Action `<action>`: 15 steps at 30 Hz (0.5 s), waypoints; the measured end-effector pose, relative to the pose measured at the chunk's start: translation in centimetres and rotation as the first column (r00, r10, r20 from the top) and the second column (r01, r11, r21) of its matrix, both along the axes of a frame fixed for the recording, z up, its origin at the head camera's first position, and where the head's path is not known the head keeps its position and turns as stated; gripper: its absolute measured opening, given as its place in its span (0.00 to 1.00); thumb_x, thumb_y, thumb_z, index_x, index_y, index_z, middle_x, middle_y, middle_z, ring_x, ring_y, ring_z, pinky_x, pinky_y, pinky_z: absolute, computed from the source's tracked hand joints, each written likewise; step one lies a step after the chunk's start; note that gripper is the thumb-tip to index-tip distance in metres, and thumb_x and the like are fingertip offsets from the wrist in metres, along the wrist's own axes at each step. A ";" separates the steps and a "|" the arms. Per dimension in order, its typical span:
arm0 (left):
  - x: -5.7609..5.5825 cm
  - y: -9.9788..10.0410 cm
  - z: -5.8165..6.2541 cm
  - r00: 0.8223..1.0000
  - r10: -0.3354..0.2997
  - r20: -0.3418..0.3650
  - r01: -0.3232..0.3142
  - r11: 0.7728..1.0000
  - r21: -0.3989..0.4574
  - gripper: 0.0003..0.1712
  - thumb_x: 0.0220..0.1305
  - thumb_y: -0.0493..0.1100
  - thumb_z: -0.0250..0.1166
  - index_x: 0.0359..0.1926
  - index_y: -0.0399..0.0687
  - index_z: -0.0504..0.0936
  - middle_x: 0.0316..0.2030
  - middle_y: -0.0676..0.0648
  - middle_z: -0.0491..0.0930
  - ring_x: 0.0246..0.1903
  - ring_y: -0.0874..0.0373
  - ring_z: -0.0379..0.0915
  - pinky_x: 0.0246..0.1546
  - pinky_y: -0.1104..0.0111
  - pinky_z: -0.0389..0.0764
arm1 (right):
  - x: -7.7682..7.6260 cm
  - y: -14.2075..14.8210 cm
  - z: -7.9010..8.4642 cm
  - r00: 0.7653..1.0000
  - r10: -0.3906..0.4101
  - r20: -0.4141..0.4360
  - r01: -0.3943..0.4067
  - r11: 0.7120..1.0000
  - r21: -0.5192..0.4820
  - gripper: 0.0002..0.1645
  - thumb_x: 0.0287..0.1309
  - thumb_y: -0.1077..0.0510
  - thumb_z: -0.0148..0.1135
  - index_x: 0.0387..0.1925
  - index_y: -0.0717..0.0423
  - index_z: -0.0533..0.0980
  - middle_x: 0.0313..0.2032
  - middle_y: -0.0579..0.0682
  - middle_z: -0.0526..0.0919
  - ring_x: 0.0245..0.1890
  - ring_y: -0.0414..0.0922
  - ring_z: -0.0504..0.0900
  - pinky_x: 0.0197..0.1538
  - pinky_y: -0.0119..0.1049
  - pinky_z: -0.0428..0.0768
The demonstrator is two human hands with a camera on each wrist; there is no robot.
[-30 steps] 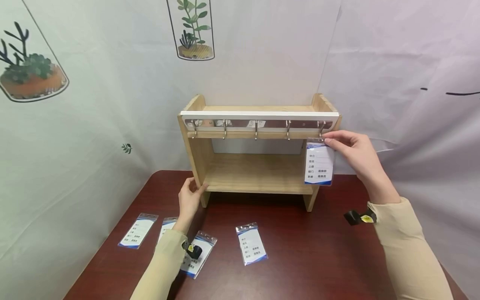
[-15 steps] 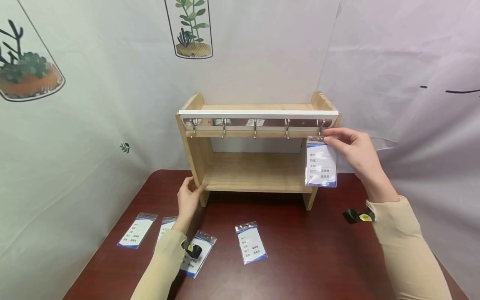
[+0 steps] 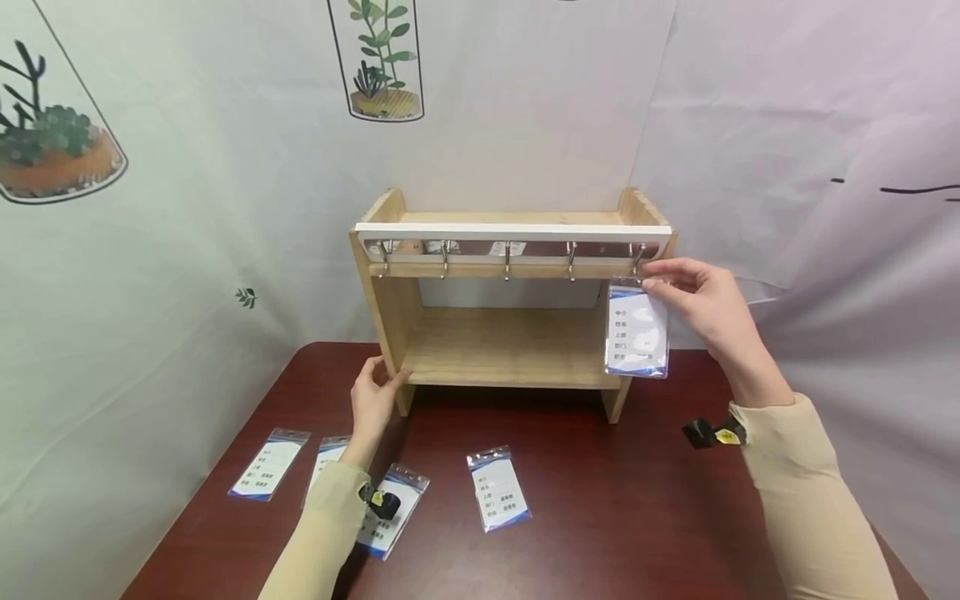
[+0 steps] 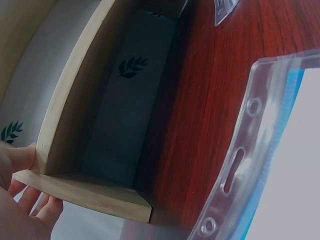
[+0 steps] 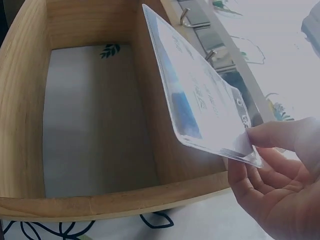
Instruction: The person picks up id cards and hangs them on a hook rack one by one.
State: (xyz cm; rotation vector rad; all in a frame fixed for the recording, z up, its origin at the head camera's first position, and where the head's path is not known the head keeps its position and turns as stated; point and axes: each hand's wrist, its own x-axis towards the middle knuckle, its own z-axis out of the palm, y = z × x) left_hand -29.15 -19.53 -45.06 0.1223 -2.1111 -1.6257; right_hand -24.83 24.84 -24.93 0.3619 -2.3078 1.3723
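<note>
My right hand pinches a clear-sleeved badge by its upper right corner. The badge hangs face outward, its slotted top edge just below the rightmost metal hook. In the right wrist view thumb and fingers hold the badge in front of the wooden shelf's right side. At the other end, my left hand grips the lower left side panel of the wooden shelf. From the left wrist, its thumb shows on the inner face and the other fingers behind the panel.
Several more badges lie on the dark red table, one badge in front of the shelf and others at the left. My left forearm partly covers some. A white hook rail runs along the shelf's upper front.
The held badge tilts slightly under the rightmost hook and the glare on it shifts. My right hand keeps its pinch, and my left hand stays on the side panel. The head view shifts slightly.
</note>
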 end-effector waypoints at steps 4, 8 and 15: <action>0.1 -0.1 -0.4 1.000 0.008 0.013 -0.008 1.000 -0.011 0.23 0.61 0.40 0.74 0.54 0.38 0.78 0.52 0.33 0.82 0.55 0.41 0.79 0.52 0.50 0.81 | -0.3 -0.2 -0.4 1.000 -0.017 -0.020 0.018 0.998 0.053 0.16 0.65 0.60 0.66 0.48 0.69 0.82 0.33 0.25 0.83 0.39 0.31 0.77 0.41 0.22 0.72; 0.3 -0.1 -0.8 1.000 0.005 0.026 -0.005 1.000 -0.011 0.23 0.61 0.40 0.74 0.54 0.38 0.78 0.52 0.33 0.82 0.55 0.40 0.78 0.53 0.51 0.80 | -0.5 -0.1 -0.9 1.000 -0.024 -0.016 0.025 0.998 0.062 0.15 0.65 0.60 0.65 0.48 0.68 0.82 0.33 0.24 0.82 0.40 0.31 0.77 0.42 0.22 0.72; -0.1 -0.1 -0.2 1.000 0.002 0.003 -0.002 1.000 -0.002 0.22 0.61 0.39 0.74 0.53 0.39 0.78 0.52 0.33 0.82 0.55 0.40 0.79 0.53 0.50 0.80 | -0.5 0.2 -0.6 0.999 -0.013 -0.030 0.015 0.998 0.064 0.16 0.65 0.60 0.66 0.50 0.67 0.82 0.35 0.24 0.82 0.40 0.32 0.77 0.42 0.22 0.71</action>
